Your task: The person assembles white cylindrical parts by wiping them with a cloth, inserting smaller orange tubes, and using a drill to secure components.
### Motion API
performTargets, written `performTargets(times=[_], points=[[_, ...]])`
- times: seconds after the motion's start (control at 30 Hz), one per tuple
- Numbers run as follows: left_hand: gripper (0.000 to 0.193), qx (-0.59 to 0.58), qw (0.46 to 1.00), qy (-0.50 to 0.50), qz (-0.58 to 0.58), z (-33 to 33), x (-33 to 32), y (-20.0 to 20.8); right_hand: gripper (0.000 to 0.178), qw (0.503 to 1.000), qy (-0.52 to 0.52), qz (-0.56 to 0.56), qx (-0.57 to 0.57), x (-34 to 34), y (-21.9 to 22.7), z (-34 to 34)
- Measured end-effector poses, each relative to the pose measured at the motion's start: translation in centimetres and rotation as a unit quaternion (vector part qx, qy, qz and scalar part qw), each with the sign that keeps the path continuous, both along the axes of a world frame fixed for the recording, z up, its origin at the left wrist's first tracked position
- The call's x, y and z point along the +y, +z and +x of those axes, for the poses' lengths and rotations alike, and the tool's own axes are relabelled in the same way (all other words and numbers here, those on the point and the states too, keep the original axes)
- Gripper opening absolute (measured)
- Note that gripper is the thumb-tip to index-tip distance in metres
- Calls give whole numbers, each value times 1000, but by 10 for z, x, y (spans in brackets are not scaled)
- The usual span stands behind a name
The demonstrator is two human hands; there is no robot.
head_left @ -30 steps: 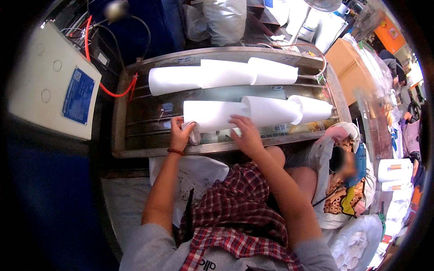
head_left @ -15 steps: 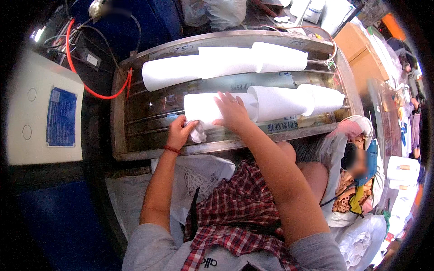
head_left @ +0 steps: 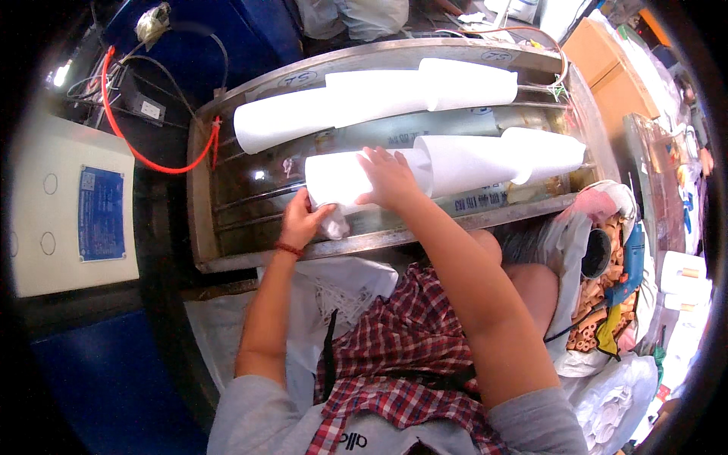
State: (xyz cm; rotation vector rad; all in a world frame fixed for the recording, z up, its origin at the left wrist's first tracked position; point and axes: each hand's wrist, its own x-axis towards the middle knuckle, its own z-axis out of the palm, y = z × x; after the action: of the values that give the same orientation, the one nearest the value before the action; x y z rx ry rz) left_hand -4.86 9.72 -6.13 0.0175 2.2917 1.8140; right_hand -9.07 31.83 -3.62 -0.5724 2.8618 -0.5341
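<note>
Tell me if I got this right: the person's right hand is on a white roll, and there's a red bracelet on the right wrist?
Not quite: the head view shows the red bracelet on the wrist of the left hand. The right hand is indeed on a white roll.

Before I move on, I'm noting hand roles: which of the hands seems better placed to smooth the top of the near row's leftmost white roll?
Probably the right hand: it lies spread across that white roll, while the left hand is at its lower left end, beside crumpled white material.
</note>
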Motion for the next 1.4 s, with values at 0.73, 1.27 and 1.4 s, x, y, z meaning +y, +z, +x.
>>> performTargets(times=[0.73, 1.27, 1.4], points=[[32, 38, 998, -20, 36, 6, -3, -3, 92, 1000, -6, 20, -17, 2, 0, 0], [22, -78, 994, -63, -42, 1, -29, -9, 91, 1000, -1, 11, -2, 3, -6, 0], [22, -69, 992, -106, 23, 0, -30, 6, 93, 1000, -8, 11, -12, 6, -6, -1]])
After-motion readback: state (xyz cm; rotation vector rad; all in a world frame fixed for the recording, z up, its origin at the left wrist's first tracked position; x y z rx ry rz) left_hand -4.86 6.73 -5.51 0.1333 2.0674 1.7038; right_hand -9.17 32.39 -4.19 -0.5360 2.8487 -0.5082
